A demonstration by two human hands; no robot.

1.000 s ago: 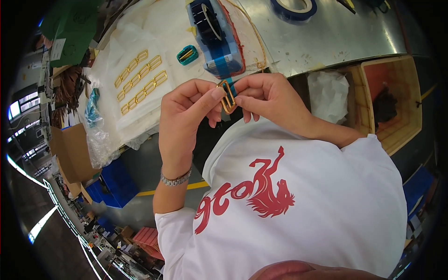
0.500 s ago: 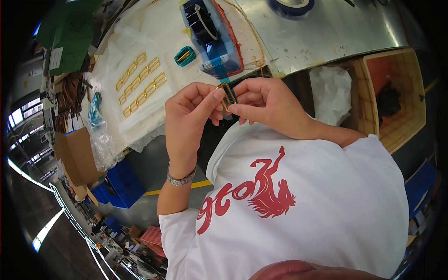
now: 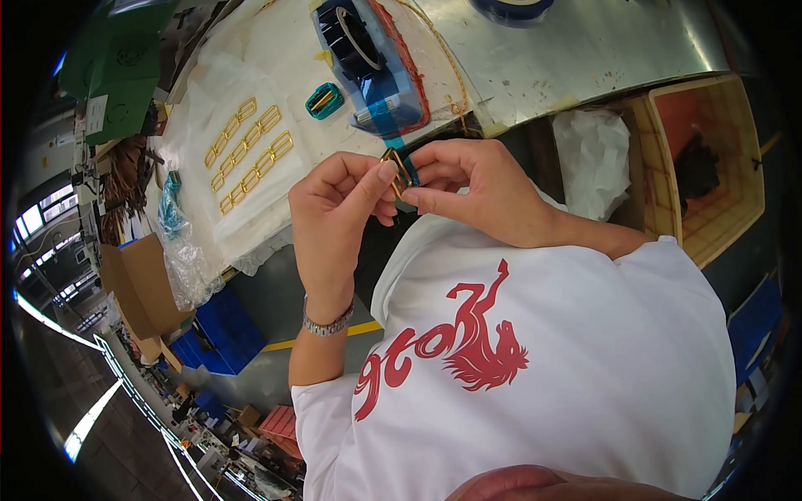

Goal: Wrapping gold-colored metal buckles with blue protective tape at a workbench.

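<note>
A gold rectangular metal buckle (image 3: 396, 164) is held between my hands, in front of the tape dispenser. My left hand (image 3: 334, 200) pinches its left side between thumb and fingers. My right hand (image 3: 480, 188) closes on its right side, where blue-green tape (image 3: 409, 174) wraps the metal; its fingertips are partly hidden. A blue tape strip (image 3: 390, 138) hangs from the dispenser (image 3: 388, 92) just behind the buckle. Left of the dispenser sits a small teal-taped bundle (image 3: 324, 101) with gold pieces inside.
Three rows of linked-looking gold buckles (image 3: 242, 149) lie on a white sheet at left. A wooden crate (image 3: 710, 225) and crumpled white plastic (image 3: 591, 163) stand at right. An open cardboard box (image 3: 146, 284) and blue bins (image 3: 221, 334) are at lower left.
Both hands and the buckle have shifted slightly left, as the whole view has moved a little. The grip on the buckle looks nearly the same.
</note>
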